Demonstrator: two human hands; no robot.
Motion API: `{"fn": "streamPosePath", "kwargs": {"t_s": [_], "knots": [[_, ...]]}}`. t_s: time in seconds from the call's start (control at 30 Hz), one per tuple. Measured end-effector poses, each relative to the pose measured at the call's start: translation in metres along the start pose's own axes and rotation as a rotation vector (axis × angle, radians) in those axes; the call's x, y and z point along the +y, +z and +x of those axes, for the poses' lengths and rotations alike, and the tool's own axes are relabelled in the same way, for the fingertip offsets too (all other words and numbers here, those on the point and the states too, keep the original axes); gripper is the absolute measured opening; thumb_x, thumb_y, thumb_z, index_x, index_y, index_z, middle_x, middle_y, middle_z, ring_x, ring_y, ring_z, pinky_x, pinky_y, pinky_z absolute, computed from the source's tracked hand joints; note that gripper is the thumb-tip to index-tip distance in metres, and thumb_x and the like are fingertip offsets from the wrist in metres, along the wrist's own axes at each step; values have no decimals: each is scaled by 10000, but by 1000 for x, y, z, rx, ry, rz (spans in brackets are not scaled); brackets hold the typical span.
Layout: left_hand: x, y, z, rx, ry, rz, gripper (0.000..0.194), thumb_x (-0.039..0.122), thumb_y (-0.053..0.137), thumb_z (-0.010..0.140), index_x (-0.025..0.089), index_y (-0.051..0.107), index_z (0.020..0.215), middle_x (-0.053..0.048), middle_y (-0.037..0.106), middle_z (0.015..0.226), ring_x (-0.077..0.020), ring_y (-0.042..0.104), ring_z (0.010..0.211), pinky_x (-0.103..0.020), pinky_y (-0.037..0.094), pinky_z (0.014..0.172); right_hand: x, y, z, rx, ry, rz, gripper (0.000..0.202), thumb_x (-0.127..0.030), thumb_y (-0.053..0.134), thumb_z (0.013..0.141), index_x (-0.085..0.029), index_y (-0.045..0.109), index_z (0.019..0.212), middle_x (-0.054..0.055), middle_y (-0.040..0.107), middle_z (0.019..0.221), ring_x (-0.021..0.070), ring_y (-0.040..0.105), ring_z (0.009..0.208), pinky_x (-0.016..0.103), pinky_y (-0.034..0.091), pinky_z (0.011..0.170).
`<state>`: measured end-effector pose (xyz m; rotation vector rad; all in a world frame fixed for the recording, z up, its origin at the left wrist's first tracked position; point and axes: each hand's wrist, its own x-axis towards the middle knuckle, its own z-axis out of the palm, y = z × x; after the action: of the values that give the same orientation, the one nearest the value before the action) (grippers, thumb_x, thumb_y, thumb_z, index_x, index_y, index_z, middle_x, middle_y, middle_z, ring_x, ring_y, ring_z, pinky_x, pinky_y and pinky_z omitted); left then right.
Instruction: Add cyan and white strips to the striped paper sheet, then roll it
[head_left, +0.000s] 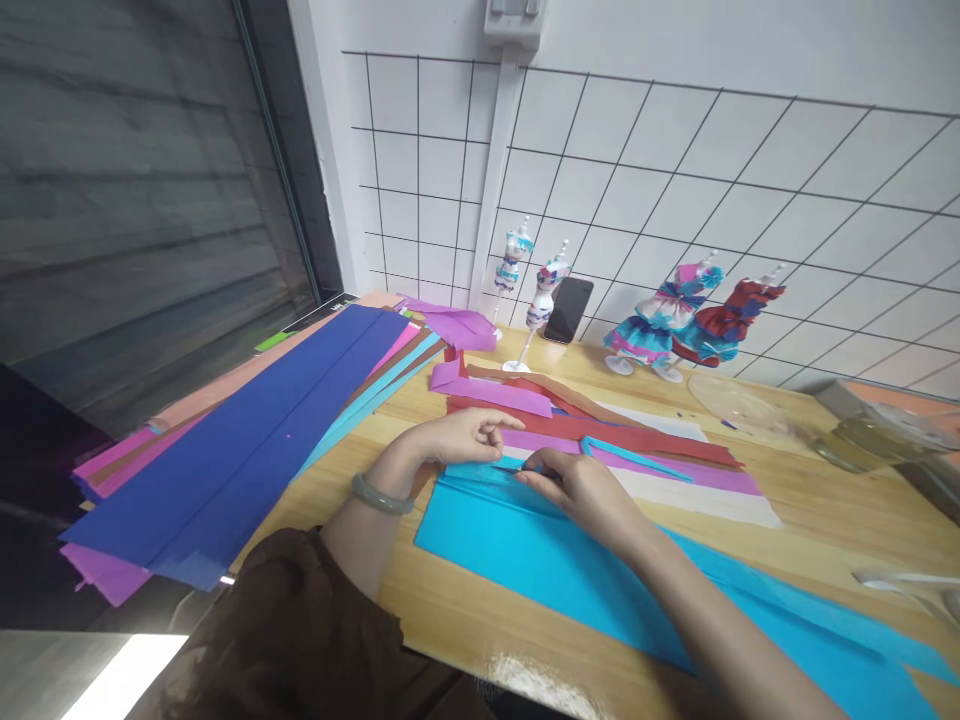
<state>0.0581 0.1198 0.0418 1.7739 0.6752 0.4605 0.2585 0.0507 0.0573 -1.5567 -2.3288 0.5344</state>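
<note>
Dark blue sheet: at 9 o'clock from the hands, the dark blue sheet (247, 440) lies slanted over pink, brown, peach and light blue sheets.
Bangle: pale green bangle (381, 495) on the left wrist.
Left hand: left hand (469, 436) at the upper left end of the turquoise sheet (555, 560), forefinger pointing toward 3 o'clock, other fingers curled; cannot tell whether its grip holds anything.
Purple sheet: purple sheet (461, 327) at 11 o'clock, beyond the hands.
Small dress forms: left form (509, 262) and right form (541, 300) upright at 12 o'clock, in white, blue and red patterned pieces.
Phone: dark phone (569, 310) leaning back by the grid wall (600, 190), just right of those forms.
Right hand: right hand (577, 485) above the turquoise sheet; grip appears to be pinching its upper edge, thumb and forefinger together, though a thin dark line at the tips is too small to identify.
Turquoise sheet: flat on the wooden surface (465, 620), running from below the hands toward 4 o'clock.
Strips: red strip (637, 437), with purple, brown and white ones, from 12 to 3 o'clock.
Dressed forms: blue-and-pink dress (652, 325) and red dress (731, 315) at 2 o'clock.
Container: clear container (862, 445) at 3 o'clock.
</note>
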Motion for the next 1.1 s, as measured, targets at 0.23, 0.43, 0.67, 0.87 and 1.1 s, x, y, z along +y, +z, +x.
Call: {"fn": "streamPosePath", "kwargs": {"t_s": [0.23,0.43,0.67,0.87,1.1], "knots": [[3,0,-2,-1,3,7,520,156,553,713,159,467,1225,-10,578,802,-100,522,690,-220,410,613,1,0,1,1,-7,-2,303,-473,461,826,-220,624,857,27,676,755,159,592,630,232,362,538],[3,-1,-2,18,1,32,540,156,558,709,165,458,1239,-5,572,789,-97,515,680,-211,405,596,4,1,-1,7,-14,12,327,-489,446,829,-212,620,848,28,669,716,158,586,608,240,359,538],[2,-1,-1,10,-5,19,543,150,556,710,162,455,1243,-2,569,777,-91,509,659,-201,398,576,5,2,-2,23,-12,34,323,-486,436,834,-216,614,837,29,672,742,163,587,621,257,376,562],[3,-1,-1,9,-9,11,541,154,563,706,163,462,1237,-3,569,770,-93,511,657,-202,400,576,7,4,-2,23,-19,40,331,-497,439,830,-217,616,833,24,673,731,160,592,619,254,384,568],[4,-1,-2,24,-6,32,519,158,563,703,162,483,1216,-3,561,769,-90,499,642,-206,399,573,7,3,-2,28,-26,42,330,-493,436,836,-216,613,810,12,660,699,144,576,597,238,365,550]]}}
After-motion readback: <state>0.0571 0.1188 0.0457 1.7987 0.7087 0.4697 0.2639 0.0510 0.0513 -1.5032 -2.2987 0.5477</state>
